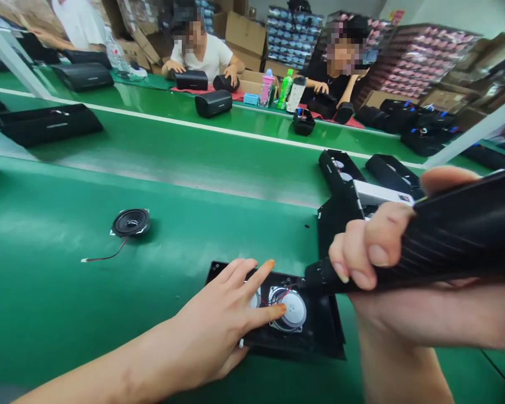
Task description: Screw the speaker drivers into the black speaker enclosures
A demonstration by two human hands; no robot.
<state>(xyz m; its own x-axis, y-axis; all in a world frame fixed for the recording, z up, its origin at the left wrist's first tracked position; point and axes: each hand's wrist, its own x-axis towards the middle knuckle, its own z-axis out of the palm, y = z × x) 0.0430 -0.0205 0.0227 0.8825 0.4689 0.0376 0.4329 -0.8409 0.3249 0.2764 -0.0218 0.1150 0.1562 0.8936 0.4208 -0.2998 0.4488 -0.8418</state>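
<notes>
My right hand (374, 252) is wrapped round a black electric screwdriver (458, 224), its nose pointing left at the corner of a speaker driver (295, 311). That driver sits magnet side up in a black speaker panel (320, 331) on the green surface. My left hand (231, 314) lies spread over the panel, one fingertip on the driver and the thumb at the near edge. Beneath its fingers a second driver (255, 297) is partly covered. The screwdriver's tip is too dark to tell whether it touches a screw.
A loose speaker driver (130, 223) with a thin cable lies to the left. Black housings (340, 210) stand behind my right hand. Across the green conveyor (185, 143), two people handle black speakers near several bottles (285, 90). White posts (17, 56) rise at both sides.
</notes>
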